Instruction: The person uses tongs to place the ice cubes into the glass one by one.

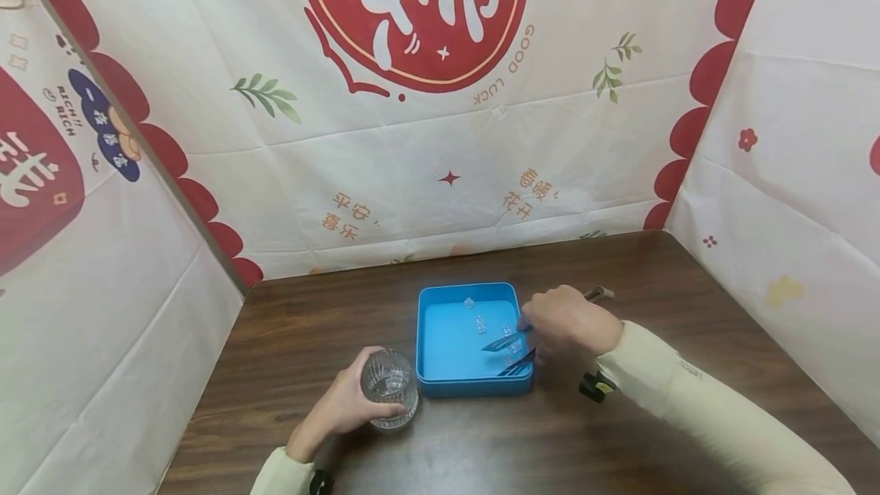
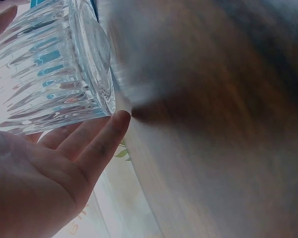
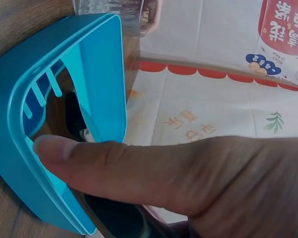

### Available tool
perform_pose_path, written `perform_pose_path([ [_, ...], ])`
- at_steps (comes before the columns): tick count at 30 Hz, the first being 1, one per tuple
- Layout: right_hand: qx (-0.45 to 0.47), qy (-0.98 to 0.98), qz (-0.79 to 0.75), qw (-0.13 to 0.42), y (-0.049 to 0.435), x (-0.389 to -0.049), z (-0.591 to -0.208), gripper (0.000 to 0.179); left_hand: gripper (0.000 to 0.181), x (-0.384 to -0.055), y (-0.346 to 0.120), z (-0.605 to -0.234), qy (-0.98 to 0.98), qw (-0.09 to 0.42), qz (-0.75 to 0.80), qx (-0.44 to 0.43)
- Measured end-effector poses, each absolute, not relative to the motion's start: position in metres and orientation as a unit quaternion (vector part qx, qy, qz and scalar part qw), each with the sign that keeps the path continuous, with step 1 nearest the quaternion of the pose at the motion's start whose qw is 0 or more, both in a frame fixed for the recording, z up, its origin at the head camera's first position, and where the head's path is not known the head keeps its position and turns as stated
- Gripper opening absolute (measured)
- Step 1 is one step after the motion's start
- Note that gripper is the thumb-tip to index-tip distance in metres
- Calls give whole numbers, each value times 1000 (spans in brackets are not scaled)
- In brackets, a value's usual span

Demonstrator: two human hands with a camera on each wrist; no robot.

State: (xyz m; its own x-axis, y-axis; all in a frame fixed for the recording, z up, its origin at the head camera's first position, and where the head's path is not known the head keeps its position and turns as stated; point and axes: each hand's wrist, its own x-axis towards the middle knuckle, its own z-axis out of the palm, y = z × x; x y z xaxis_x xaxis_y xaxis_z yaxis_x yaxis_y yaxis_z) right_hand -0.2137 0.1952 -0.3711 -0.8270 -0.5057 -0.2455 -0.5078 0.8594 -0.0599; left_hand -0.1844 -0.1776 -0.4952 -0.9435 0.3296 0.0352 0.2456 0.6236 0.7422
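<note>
In the head view, my left hand (image 1: 351, 397) grips a clear ribbed glass (image 1: 390, 384) standing close to the tray's left side. The left wrist view shows the glass (image 2: 54, 69) from the side, fingers reaching along it near its base. My right hand (image 1: 569, 319) holds shiny metal tongs (image 1: 504, 342), their two slotted ends apart and over the right part of a square blue tray (image 1: 474, 386). Several small clear pieces (image 1: 480, 325) lie in the tray, some partly hidden by the tongs. In the right wrist view, the thumb (image 3: 114, 163) lies along the tongs.
Tray and glass stand on a dark brown wooden table (image 1: 316, 319). A white printed cloth (image 1: 426, 212) with red scalloped borders hangs behind it, and similar cloth lines both sides. Dark wrist devices (image 1: 596, 386) are worn at both cuffs.
</note>
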Motion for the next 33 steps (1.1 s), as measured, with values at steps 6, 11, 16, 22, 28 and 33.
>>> perform_pose_path([
  [6, -272, 954, 11, 127, 191, -215, -375, 31, 94, -184, -177, -495, 899, 52, 405, 158],
  [11, -275, 955, 42, 101, 186, -215, -376, 22, 94, -185, -177, -494, 899, 51, 405, 158],
  [16, -272, 955, 109, 33, 180, -216, -376, 10, 94, -186, -178, -494, 900, 51, 404, 159],
  [22, -254, 953, 163, -18, 176, -216, -379, 16, 94, -185, -178, -495, 898, 55, 407, 157],
  [28, -248, 952, 175, -28, 174, -215, -380, 16, 94, -185, -178, -495, 897, 55, 410, 157],
  [33, -253, 949, 184, -29, 174, -215, -381, 14, 93, -185, -179, -496, 897, 58, 410, 154],
])
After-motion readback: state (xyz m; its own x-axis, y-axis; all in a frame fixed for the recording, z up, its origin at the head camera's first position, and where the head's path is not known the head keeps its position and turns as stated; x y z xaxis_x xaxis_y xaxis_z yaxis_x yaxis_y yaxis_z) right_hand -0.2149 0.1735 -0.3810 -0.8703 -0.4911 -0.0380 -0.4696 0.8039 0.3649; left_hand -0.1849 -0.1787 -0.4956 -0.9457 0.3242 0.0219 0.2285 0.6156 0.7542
